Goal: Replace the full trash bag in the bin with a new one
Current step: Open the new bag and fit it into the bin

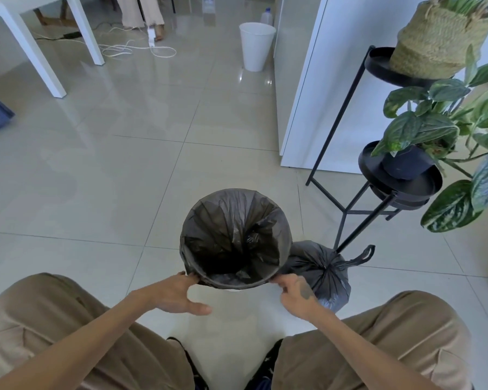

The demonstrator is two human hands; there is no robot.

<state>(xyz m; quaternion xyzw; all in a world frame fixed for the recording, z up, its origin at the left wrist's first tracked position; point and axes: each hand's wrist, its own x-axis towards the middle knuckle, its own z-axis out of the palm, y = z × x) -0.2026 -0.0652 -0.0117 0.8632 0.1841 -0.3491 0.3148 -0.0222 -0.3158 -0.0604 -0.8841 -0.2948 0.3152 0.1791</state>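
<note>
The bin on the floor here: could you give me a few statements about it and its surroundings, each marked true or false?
1. A black bag lines the bin, with its edge folded over the rim. True.
2. The left hand and the right hand are both at the bin's near rim. True.
3. The full bag lies to the left of the bin. False: it lies on the floor to the bin's right, near the foot of the plant stand.
4. The full bag is open at the top. False: its top is tied in a knot.
</note>
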